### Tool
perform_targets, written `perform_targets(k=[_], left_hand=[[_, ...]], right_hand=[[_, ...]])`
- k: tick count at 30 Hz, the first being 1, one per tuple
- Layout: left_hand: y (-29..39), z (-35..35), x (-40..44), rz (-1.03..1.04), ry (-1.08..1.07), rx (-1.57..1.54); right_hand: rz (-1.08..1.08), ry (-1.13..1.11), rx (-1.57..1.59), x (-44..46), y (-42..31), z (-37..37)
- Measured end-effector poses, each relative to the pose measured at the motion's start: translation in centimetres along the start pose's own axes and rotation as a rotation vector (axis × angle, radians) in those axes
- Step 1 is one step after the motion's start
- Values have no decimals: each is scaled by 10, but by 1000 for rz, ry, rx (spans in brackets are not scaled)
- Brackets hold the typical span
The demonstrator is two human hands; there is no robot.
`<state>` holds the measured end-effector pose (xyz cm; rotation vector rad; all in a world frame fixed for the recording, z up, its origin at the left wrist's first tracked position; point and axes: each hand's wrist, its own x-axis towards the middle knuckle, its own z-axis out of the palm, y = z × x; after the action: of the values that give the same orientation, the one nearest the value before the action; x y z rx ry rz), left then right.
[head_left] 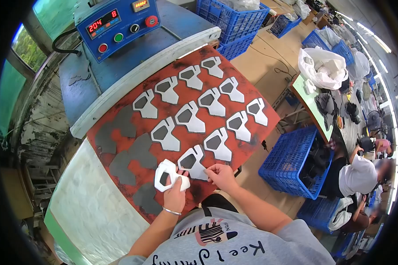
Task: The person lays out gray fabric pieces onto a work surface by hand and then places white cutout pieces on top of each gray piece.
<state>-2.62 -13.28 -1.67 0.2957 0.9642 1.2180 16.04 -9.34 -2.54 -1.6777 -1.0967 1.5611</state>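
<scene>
My left hand (pixel 175 197) is closed around a small stack of white cut-out pieces (pixel 160 182), each with a large angular hole. The fingers of my right hand (pixel 222 176) pinch the lower right corner of a similar white piece (pixel 198 172) lying on the red board (pixel 252 152). Several more white pieces (pixel 191 123) lie in slanting rows beyond, with dark grey showing through their holes. Bare dark grey pieces (pixel 148 198) lie flat at the board's left side, close to my left hand.
A blue machine with a control panel (pixel 119 33) stands behind the board, its pale front edge (pixel 146 66) bordering it. A pale sheet (pixel 88 190) lies at left. Blue crates (pixel 287 161) stand right, near a green-topped table (pixel 311 106). Other people (pixel 358 174) sit far right.
</scene>
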Motion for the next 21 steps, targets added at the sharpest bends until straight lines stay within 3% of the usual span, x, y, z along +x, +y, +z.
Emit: perform_targets(k=[6, 21], left_hand=[[0, 6, -14, -18, 81, 44], [-6, 7, -21, -1, 0, 117]], right_hand=[[47, 24, -110, 3, 9, 2], [102, 0, -270, 6, -10, 0]])
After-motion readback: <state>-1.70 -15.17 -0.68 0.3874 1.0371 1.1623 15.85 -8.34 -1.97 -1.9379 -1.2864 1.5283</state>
